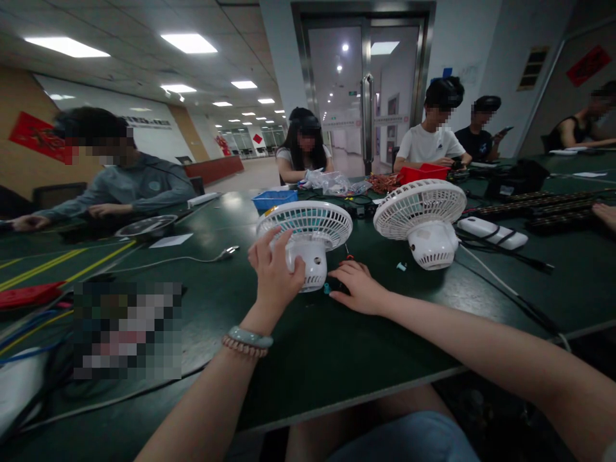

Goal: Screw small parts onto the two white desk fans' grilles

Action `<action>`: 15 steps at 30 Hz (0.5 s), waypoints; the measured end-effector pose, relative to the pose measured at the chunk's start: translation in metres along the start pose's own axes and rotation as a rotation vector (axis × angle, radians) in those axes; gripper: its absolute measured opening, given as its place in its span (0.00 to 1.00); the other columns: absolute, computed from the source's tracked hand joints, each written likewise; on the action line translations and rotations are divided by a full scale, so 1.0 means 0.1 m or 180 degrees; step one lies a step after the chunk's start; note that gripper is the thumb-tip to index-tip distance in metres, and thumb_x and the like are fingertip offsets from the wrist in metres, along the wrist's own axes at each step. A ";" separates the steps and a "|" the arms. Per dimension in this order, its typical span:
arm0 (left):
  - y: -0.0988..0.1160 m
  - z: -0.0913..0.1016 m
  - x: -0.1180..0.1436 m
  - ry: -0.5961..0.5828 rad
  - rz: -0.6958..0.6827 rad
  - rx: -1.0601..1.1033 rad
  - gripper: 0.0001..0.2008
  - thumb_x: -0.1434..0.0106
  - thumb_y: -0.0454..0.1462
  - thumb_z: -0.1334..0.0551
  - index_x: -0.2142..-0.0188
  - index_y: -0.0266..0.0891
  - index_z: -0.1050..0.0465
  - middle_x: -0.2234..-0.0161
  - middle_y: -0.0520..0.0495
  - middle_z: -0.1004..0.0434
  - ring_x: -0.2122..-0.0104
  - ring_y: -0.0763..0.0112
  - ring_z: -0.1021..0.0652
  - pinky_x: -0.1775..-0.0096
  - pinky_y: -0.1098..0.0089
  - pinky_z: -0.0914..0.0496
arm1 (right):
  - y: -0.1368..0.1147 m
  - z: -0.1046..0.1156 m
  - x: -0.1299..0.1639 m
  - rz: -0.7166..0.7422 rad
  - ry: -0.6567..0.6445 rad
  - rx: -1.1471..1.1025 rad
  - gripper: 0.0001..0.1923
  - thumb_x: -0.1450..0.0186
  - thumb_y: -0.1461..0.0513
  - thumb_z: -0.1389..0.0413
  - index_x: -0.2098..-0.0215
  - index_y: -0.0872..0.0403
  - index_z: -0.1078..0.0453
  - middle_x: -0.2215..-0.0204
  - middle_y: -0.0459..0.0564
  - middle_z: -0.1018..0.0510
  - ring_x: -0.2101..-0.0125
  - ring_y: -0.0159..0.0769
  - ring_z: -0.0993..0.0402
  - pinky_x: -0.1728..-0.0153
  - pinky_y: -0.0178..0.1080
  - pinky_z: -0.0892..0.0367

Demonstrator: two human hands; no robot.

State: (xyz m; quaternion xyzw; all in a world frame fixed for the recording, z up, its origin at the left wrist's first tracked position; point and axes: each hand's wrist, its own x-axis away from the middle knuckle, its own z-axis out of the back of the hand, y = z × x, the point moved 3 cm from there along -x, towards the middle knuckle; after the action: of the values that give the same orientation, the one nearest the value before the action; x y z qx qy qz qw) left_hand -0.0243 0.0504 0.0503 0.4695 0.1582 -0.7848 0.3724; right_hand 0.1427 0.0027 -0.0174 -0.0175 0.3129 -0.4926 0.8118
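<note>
My left hand [276,266] is wrapped round the white motor housing of a small electric fan [315,260], its fingers reaching up to the grille. The fan stands with its round grille tilted upward. My right hand [360,289] rests low on the table just right of the housing, thumb and fingers apart. Close to its thumb tip is a small teal plastic part [327,289]; whether they touch is hard to tell. Behind the right fingers lies a thin tool with a red end [350,256], partly hidden. A second white fan [433,237] stands to the right, with another small pale teal part [401,266] before it.
A blue tray [274,199] and a red bin [423,172] stand farther back, near clear plastic bags [332,181]. A white power strip [493,232] with black cable lies at right. Cables and a red object [31,295] are at left. Several people sit around the table.
</note>
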 end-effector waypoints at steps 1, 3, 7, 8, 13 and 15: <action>-0.02 -0.03 0.01 0.0047 0.0238 0.0003 0.32 0.50 0.36 0.40 0.45 0.38 0.44 0.44 0.39 0.45 0.44 0.53 0.43 0.44 0.51 0.49 | -0.03 -0.03 -0.01 -0.0027 0.0079 0.0055 0.18 0.39 0.56 0.47 0.52 0.54 0.36 0.54 0.54 0.31 0.47 0.43 0.45 0.49 0.52 0.49; -0.08 -0.10 0.06 0.0081 0.0863 0.0040 0.41 0.53 0.40 0.37 0.41 0.36 0.52 0.42 0.36 0.52 0.42 0.50 0.48 0.43 0.49 0.52 | -0.09 -0.08 -0.05 -0.0064 0.0211 0.0172 0.16 0.40 0.56 0.45 0.56 0.55 0.34 0.56 0.54 0.30 0.48 0.43 0.44 0.49 0.52 0.51; -0.19 -0.32 0.19 -0.0195 0.1953 0.0336 0.50 0.57 0.46 0.35 0.40 0.32 0.60 0.42 0.32 0.54 0.41 0.48 0.50 0.43 0.49 0.50 | -0.10 -0.17 -0.12 -0.0168 0.0185 0.0334 0.14 0.43 0.56 0.43 0.61 0.54 0.31 0.58 0.53 0.30 0.49 0.44 0.46 0.49 0.54 0.54; -0.20 -0.36 0.21 -0.0305 0.2042 0.0425 0.51 0.57 0.47 0.34 0.40 0.32 0.60 0.42 0.31 0.54 0.41 0.48 0.50 0.42 0.51 0.50 | -0.09 -0.19 -0.13 -0.0181 0.0116 0.0353 0.12 0.42 0.56 0.43 0.62 0.54 0.31 0.58 0.52 0.29 0.49 0.44 0.45 0.49 0.54 0.55; -0.24 -0.41 0.25 -0.0668 0.2160 0.0582 0.58 0.62 0.49 0.31 0.39 0.35 0.63 0.40 0.33 0.55 0.40 0.50 0.49 0.41 0.55 0.50 | -0.06 -0.19 -0.14 -0.0222 -0.0132 0.0339 0.08 0.41 0.58 0.45 0.63 0.51 0.30 0.63 0.49 0.27 0.53 0.41 0.41 0.50 0.53 0.54; -0.26 -0.40 0.25 -0.0683 0.2224 0.0671 0.59 0.64 0.48 0.31 0.39 0.37 0.63 0.40 0.34 0.55 0.40 0.51 0.48 0.41 0.54 0.49 | -0.05 -0.17 -0.13 -0.0238 -0.0170 0.0308 0.08 0.41 0.58 0.45 0.64 0.52 0.31 0.63 0.49 0.27 0.53 0.41 0.40 0.51 0.52 0.53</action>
State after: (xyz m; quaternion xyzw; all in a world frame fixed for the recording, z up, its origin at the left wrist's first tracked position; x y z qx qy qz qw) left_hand -0.0254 0.0812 0.0057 0.4460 -0.1329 -0.6671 0.5817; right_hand 0.1256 0.0150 -0.0233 -0.0031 0.2660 -0.5365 0.8008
